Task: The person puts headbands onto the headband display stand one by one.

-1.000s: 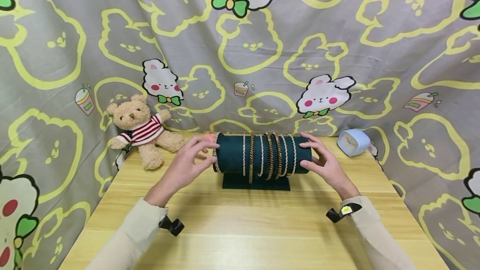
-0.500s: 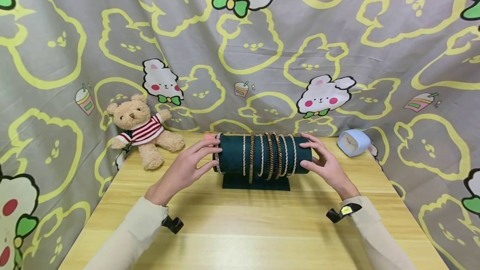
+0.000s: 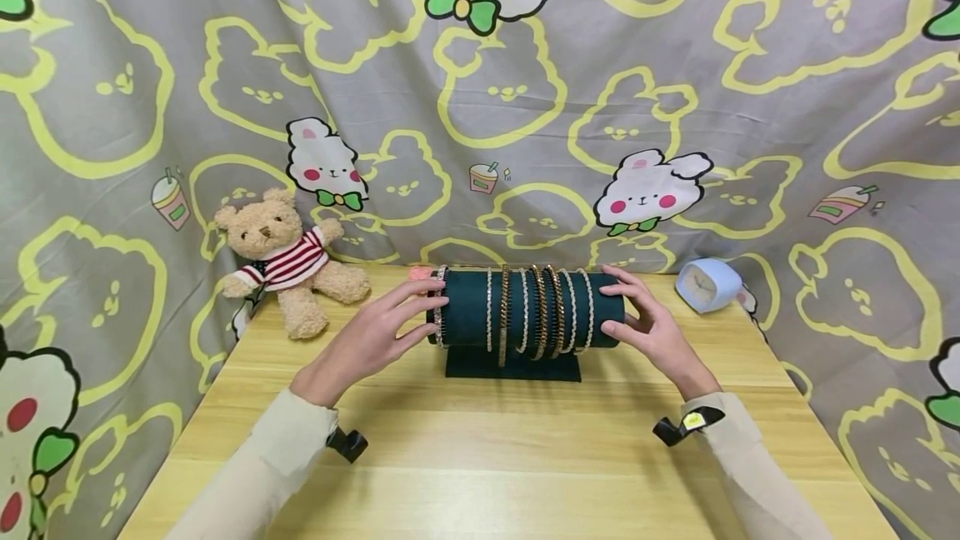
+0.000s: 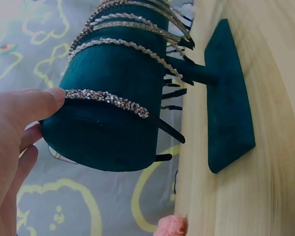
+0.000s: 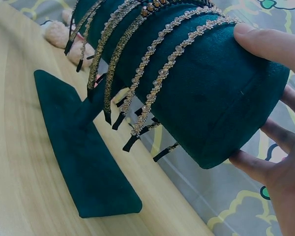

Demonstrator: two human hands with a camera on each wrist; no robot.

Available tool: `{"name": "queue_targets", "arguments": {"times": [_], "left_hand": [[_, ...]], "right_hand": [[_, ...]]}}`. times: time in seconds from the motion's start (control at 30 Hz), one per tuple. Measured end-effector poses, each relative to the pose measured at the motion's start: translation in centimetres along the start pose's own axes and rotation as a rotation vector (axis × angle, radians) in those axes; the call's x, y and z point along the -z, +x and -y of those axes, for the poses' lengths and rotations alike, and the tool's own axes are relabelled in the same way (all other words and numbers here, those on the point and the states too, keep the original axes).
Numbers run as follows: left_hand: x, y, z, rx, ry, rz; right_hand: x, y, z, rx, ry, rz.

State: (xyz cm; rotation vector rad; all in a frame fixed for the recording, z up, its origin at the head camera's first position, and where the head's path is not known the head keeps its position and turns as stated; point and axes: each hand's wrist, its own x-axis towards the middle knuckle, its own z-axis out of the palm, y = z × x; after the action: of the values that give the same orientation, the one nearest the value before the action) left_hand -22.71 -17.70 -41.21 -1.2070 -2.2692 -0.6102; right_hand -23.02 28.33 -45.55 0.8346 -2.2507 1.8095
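Note:
A dark green velvet headband stand [image 3: 467, 307] lies lengthwise across the table, its roll held up on a flat base [image 3: 512, 367]. Several beaded and gold headbands [image 3: 542, 315] ring the roll's middle and right. Near its left end sits a glittery headband [image 4: 108, 98]; my left hand [image 3: 367, 340] holds it, thumb on the band and other fingers partly hidden behind the roll. At the opposite end my right hand [image 3: 662, 336] grips the roll, its thumb [image 5: 265, 42] on the velvet beside the outermost beaded headband [image 5: 169, 66] and its fingers curled round the end.
A teddy bear [image 3: 281, 261] in a striped top sits at the back left. A pale blue clock [image 3: 707, 284] stands at the back right. Behind the stand's left end is a pink fluffy thing [image 4: 171, 226]. A patterned curtain [image 3: 525, 165] closes off the table's back.
My left hand has shifted slightly right, and the glittery headband has moved a little inward along the roll with it. The right hand stays in place on the stand.

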Motion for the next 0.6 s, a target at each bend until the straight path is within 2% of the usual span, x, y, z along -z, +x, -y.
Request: {"name": "queue_targets", "arguments": {"times": [0.4, 0.6], "left_hand": [[-0.1, 0.6, 0.1, -0.03, 0.031, 0.035], [-0.5, 1.3, 0.0, -0.071, 0.055, 0.036]], "right_hand": [[0.0, 0.1, 0.0, 0.004, 0.005, 0.002], [0.0, 0.0, 0.0, 0.003, 0.009, 0.002]]}}
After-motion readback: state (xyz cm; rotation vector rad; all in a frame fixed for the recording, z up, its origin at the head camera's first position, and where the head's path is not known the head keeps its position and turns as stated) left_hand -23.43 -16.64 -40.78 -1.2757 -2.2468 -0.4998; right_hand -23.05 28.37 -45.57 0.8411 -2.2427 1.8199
